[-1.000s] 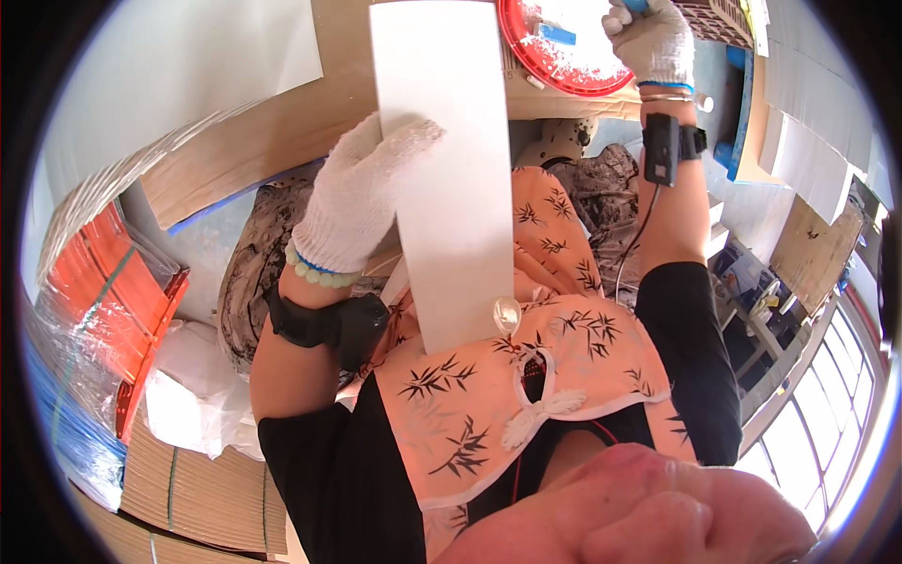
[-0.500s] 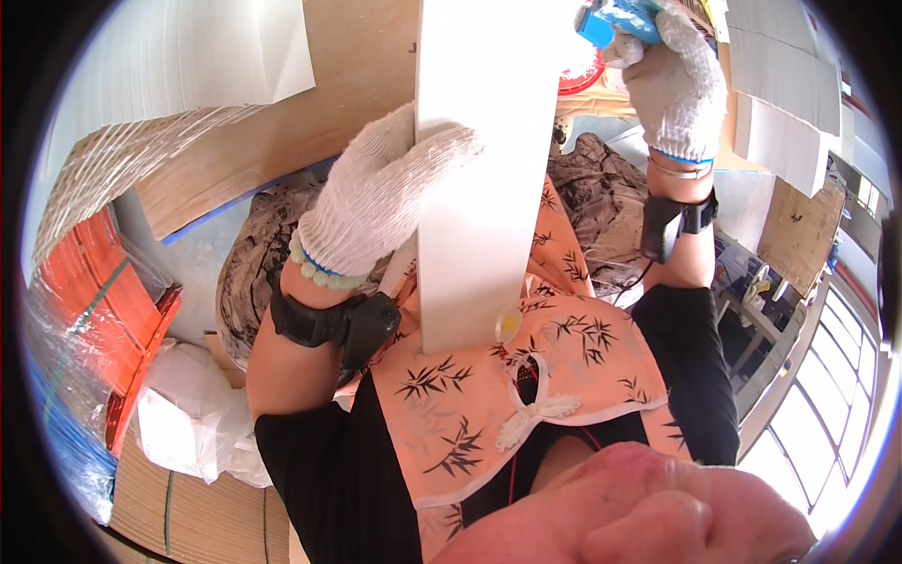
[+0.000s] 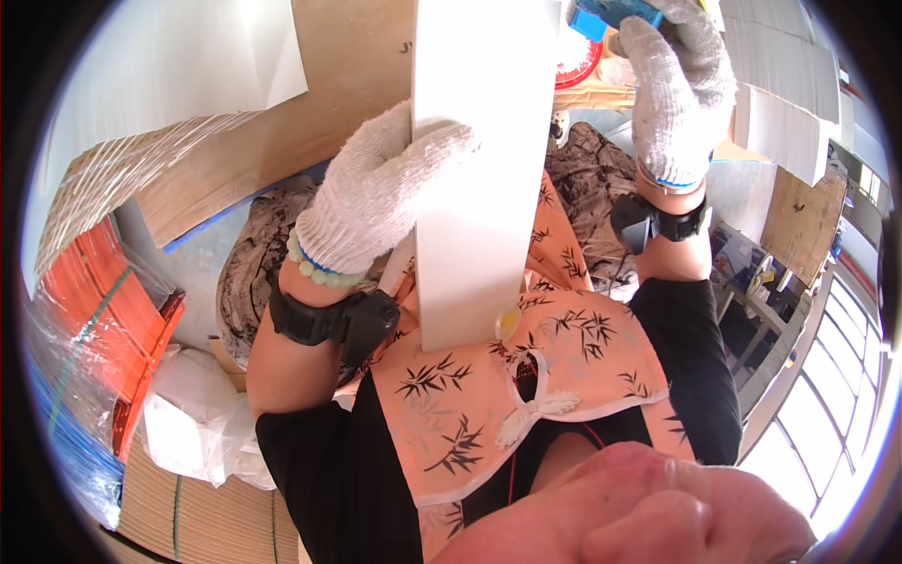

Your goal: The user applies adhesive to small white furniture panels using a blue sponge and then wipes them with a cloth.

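Note:
A long white board (image 3: 474, 160) stands upright against my chest, its lower end resting on my orange patterned apron. My left hand (image 3: 376, 193), in a white knit glove, grips the board's left edge around mid-height. My right hand (image 3: 681, 80), also gloved, is raised at the top right and holds a blue object (image 3: 611, 11) close to the board's upper right edge. What the blue object is cannot be made out; most of it is cut off by the frame. Both wrists wear black bands.
A red round basin (image 3: 578, 68) shows behind the board. White sheets (image 3: 178, 66) and brown cardboard (image 3: 282, 141) lie at the upper left. Orange-red stacked pieces (image 3: 113, 310) sit at left, a white plastic bag (image 3: 188, 423) below them. More white panels (image 3: 785, 89) stand right.
My right hand has come in from the red basin toward the board's top right edge with the blue object. The board and my left hand now sit closer and larger in view.

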